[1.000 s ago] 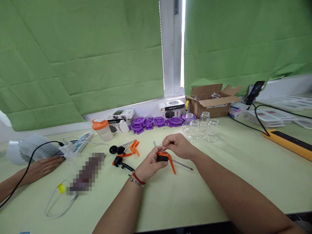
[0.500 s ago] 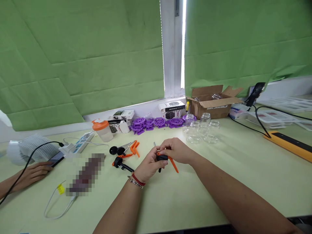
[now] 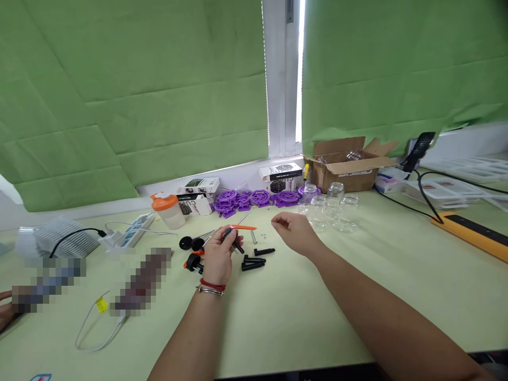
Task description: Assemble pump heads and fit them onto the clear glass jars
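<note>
My left hand (image 3: 218,258) is closed around a black plastic piece with an orange lever (image 3: 245,228) sticking out to the right. Its fingers partly cover the black body. To the right, my right hand (image 3: 292,233) hovers over the table with its fingertips pinched; whatever is between them, if anything, is too hidden to make out. Between and below the hands lie several black L-shaped parts (image 3: 253,266). A metal pin (image 3: 254,237) and tiny clear bits (image 3: 263,236) lie just beyond them. Left of my left hand are black round-ended parts (image 3: 185,243) and a black-and-orange assembly (image 3: 194,263).
Purple openwork discs (image 3: 260,198) and small boxes (image 3: 280,177) line the back. Glass jars (image 3: 344,214) stand before an open cardboard box (image 3: 351,174). A shaker cup (image 3: 169,210) and power strip (image 3: 137,230) are left; another person's hand (image 3: 6,312) is at far left.
My hands have separated: the left moved left with the black-and-orange piece, the right moved slightly right and up. Black L-shaped parts are now uncovered. The other person's hand shifted left with a blurred object.
</note>
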A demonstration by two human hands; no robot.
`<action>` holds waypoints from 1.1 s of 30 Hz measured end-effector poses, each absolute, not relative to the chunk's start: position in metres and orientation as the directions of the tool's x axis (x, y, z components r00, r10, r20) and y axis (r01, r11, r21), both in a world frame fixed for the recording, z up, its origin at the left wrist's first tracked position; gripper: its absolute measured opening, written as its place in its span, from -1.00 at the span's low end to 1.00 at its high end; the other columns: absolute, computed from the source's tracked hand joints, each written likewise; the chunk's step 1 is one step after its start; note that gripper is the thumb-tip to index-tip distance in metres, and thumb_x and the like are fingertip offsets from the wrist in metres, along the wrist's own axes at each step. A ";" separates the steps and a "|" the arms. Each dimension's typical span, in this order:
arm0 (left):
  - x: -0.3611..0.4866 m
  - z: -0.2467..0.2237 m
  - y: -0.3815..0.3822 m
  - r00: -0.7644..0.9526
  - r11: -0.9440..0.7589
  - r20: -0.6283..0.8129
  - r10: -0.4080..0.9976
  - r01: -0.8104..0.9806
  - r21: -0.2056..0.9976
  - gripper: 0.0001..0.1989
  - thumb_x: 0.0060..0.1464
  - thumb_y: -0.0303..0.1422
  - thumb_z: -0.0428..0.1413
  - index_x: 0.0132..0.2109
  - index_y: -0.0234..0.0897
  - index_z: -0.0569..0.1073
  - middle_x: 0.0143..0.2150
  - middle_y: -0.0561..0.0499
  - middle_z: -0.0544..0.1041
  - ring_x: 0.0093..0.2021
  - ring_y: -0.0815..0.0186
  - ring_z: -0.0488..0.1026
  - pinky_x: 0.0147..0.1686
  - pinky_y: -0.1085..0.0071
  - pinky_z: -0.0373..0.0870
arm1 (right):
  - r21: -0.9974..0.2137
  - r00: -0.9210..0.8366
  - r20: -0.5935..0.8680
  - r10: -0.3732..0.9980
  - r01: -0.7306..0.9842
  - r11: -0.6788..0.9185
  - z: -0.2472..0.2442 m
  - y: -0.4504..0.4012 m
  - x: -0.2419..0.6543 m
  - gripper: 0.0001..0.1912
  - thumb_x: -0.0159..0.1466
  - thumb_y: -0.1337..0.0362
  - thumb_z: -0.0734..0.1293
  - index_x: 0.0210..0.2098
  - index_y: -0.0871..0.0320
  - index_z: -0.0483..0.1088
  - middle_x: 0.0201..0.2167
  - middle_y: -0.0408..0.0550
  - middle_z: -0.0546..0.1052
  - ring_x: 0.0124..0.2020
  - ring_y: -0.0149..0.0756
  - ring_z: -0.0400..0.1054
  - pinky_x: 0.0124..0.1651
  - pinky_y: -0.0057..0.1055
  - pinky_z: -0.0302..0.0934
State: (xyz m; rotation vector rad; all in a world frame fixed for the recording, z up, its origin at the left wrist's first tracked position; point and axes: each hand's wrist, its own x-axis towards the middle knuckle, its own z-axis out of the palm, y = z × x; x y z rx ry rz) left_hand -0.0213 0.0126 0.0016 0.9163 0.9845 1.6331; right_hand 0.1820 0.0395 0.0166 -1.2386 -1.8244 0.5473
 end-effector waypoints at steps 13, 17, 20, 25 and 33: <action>-0.027 -0.007 0.022 -0.238 -0.175 0.056 0.970 -0.516 0.838 -0.75 -0.15 -0.38 0.28 -0.28 -0.35 0.43 -0.38 0.05 0.47 -0.37 0.39 0.48 -0.24 0.37 0.42 | -0.350 -0.535 0.091 0.840 0.773 0.530 -0.027 0.047 0.159 -0.86 0.11 0.39 0.32 -0.35 0.12 0.51 -0.30 0.00 0.51 -0.19 -0.17 0.37 -0.28 -0.41 0.11; -0.029 -0.008 0.023 -0.225 -0.164 0.048 0.973 -0.532 0.831 -0.78 -0.11 -0.37 0.25 -0.30 -0.34 0.42 -0.40 0.03 0.47 -0.37 0.37 0.48 -0.23 0.34 0.40 | -0.455 -0.485 0.097 0.869 0.756 0.472 -0.032 0.051 0.163 -0.85 0.13 0.38 0.30 -0.33 0.15 0.50 -0.28 0.01 0.50 -0.25 -0.22 0.36 -0.28 -0.42 0.10; -0.029 -0.009 0.023 -0.242 -0.169 0.040 0.969 -0.542 0.823 -0.79 -0.09 -0.37 0.23 -0.27 -0.33 0.41 -0.39 0.03 0.47 -0.36 0.36 0.48 -0.24 0.32 0.40 | -0.578 -0.430 0.100 0.897 0.709 0.404 -0.034 0.054 0.167 -0.85 0.11 0.39 0.29 -0.35 0.16 0.49 -0.32 -0.01 0.50 -0.29 -0.26 0.34 -0.28 -0.42 0.11; -0.027 -0.004 0.021 -0.291 -0.180 0.017 0.957 -0.542 0.821 -0.76 -0.05 -0.32 0.21 -0.22 -0.29 0.39 -0.32 0.03 0.46 -0.34 0.37 0.46 -0.31 0.38 0.39 | -0.881 -0.414 0.000 0.910 0.431 0.196 -0.025 0.049 0.164 -0.85 0.15 0.32 0.24 -0.33 0.19 0.43 -0.44 -0.11 0.47 -0.44 -0.39 0.24 -0.38 -0.46 0.09; -0.021 0.000 0.018 -0.288 -0.271 0.130 0.949 -0.526 0.806 -0.74 -0.01 -0.25 0.18 -0.17 -0.24 0.38 -0.27 0.02 0.44 -0.34 0.39 0.43 -0.38 0.45 0.35 | -0.981 -0.602 -0.182 0.778 0.168 -0.099 -0.005 0.020 0.145 -0.86 0.17 0.27 0.26 -0.46 0.22 0.32 -0.53 -0.13 0.41 -0.62 -0.54 0.06 -0.52 -0.52 -0.07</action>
